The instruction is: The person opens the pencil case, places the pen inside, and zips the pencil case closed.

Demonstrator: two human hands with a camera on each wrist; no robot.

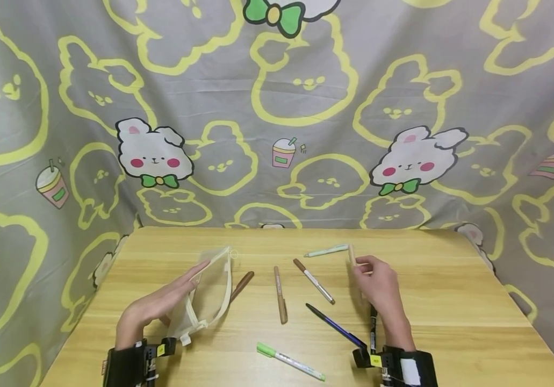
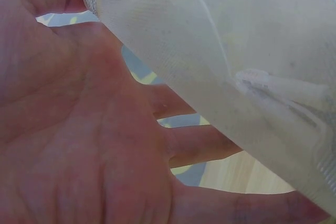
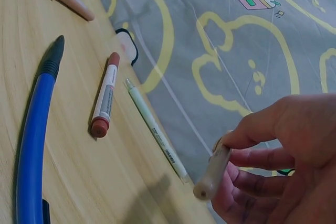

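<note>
My left hand (image 1: 158, 302) holds a translucent, cream-edged zip pouch (image 1: 214, 287) upright at the left of the table, its mouth spread apart and facing right. In the left wrist view the fingers (image 2: 197, 142) pass behind the sheer pouch wall (image 2: 173, 61). Over the right side of the table, my right hand (image 1: 379, 280) pinches a beige marker (image 1: 352, 255) between thumb and fingers. The right wrist view shows the marker's blunt end (image 3: 205, 190) pointing away from the palm. A pale green pen (image 1: 326, 251) lies close by, towards the back edge.
Between the hands lie a tan marker (image 1: 280, 295), a brown-capped white marker (image 1: 314, 281), a blue pen (image 1: 336, 324) and a green-capped marker (image 1: 291, 362). A dark brown marker (image 1: 243, 285) lies beside the pouch. A black pen (image 1: 373, 328) is partly hidden by the right wrist. Patterned cloth hangs behind.
</note>
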